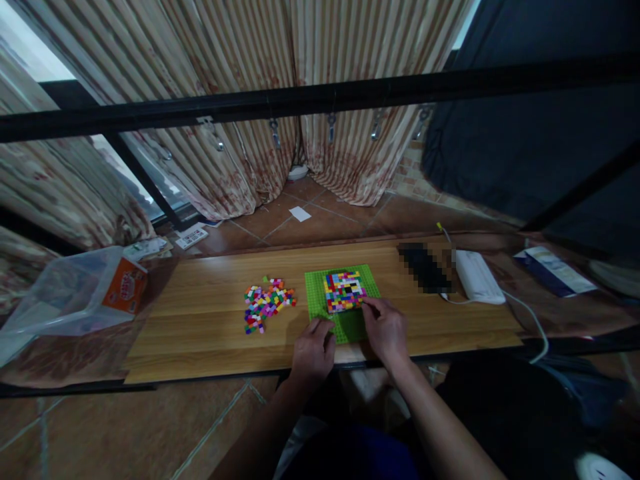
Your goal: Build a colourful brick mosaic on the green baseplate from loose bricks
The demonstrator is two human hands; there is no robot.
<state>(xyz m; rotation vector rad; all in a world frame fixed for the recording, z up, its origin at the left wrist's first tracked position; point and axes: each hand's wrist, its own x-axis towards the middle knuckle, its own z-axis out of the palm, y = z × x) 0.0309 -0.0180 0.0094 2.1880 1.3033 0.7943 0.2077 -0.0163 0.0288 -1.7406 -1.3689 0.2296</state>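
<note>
A green studded baseplate (345,331) lies on the wooden board, with a low square build of multicoloured toy bricks (344,291) on it. My right hand (385,327) has thumb and forefinger pinched together at the build's near right corner; whatever is between the fingertips is too small to make out. At the plate's near left edge is my left hand (314,348), its fingers curled and touching the plate. To the left of the plate a loose pile of small coloured bricks (267,303) is spread on the board.
The wooden board (200,333) has a clear plastic bin (75,287) with an orange label beyond its left end. On the right are a blurred-out dark object (425,267), a white power strip (479,277) with a cable, and a blue-white packet (555,272). A black rail (320,97) crosses behind.
</note>
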